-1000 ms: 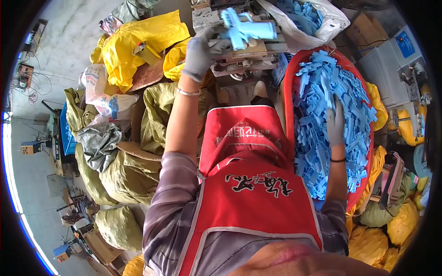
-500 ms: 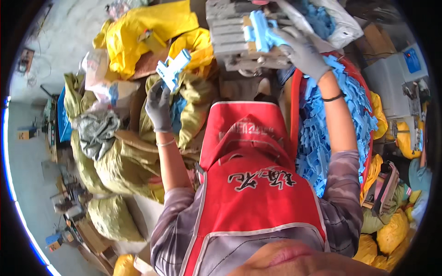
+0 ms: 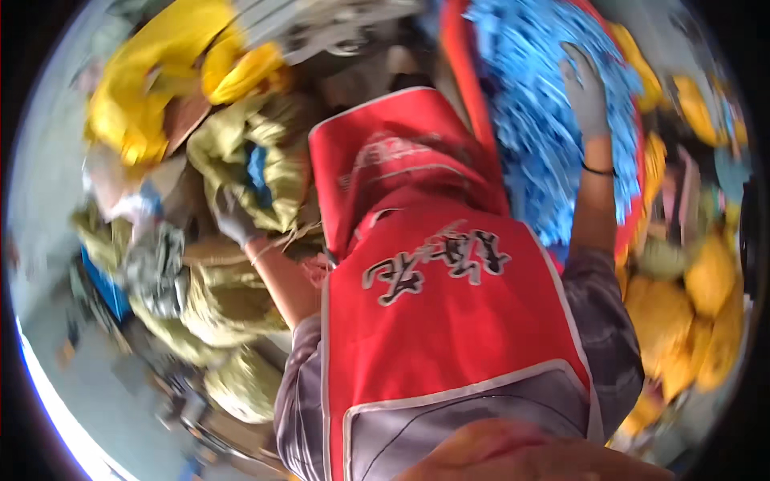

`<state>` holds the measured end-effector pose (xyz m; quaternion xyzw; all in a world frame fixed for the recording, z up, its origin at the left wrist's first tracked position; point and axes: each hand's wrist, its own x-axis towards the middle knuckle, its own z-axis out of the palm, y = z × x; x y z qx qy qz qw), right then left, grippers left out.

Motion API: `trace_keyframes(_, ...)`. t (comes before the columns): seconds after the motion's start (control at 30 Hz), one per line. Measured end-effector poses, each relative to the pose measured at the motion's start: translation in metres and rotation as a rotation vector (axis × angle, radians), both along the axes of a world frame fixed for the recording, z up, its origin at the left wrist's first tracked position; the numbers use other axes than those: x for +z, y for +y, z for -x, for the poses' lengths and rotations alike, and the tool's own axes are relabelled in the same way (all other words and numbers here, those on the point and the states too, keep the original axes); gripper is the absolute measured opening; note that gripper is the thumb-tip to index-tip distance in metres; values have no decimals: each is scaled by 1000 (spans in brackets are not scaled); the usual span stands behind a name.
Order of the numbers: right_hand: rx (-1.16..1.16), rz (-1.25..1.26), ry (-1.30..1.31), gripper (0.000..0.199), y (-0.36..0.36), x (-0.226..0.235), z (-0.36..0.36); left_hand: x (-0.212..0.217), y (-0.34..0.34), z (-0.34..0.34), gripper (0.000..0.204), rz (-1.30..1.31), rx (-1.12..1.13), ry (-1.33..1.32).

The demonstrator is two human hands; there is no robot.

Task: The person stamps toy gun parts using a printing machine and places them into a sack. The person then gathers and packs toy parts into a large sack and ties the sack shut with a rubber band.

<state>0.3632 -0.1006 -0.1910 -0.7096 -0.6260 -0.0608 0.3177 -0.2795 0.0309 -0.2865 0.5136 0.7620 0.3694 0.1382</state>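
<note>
My right hand [image 3: 587, 94], in a grey glove, is over the heap of light-blue plastic pieces [image 3: 529, 120] in a red tub [image 3: 464, 72] on the right. Its fingers are spread and slightly bent; no piece shows in them. On the left, my gloved left hand [image 3: 231, 218] is at the near rim of an olive woven sack [image 3: 210, 144]. Its fingers are blurred and partly lost against the sack. Inside the sack's mouth some blue pieces [image 3: 257, 170] show.
Metal machine parts [image 3: 341, 28] stand at the top, partly cut off. Yellow sacks [image 3: 132, 104] lie at the far left, and more olive sacks [image 3: 233, 301] nearer. Full yellow bags [image 3: 666, 321] are piled at the right. A red apron [image 3: 441, 321] covers my lap.
The view has swung right. My right hand has left the blue piece at the machine for the tub. The light-blue toy pistol shape by my left hand no longer shows there; that hand has lowered.
</note>
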Motion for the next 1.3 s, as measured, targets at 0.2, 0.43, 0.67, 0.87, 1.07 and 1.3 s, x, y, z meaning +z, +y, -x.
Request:
trace_keyframes(0.2, -233, 624, 227, 36, -103, -61, -20, -23, 25, -42, 31, -11, -204, -204)
trace_keyframes(0.43, -277, 1010, -181, 47, -66, -100, 34, -5, 34, -107, 24, 0, -484, -186)
trace_keyframes(0.67, -230, 1037, 55, 60, -62, -123, 1, 18, 8, -109, 23, 1, -448, -93)
trace_keyframes(0.87, -306, 774, 435, 41, -59, -87, 6, 8, 3, -101, 23, 9, -457, -164)
trace_keyframes(1.07, -42, 847, -152, 49, -95, -37, 81, 19, 12, -111, 22, -41, -448, -237)
trace_keyframes(1.3, 106, 715, -154, 33, -136, -71, 79, 52, 21, -140, 21, -100, -503, -104)
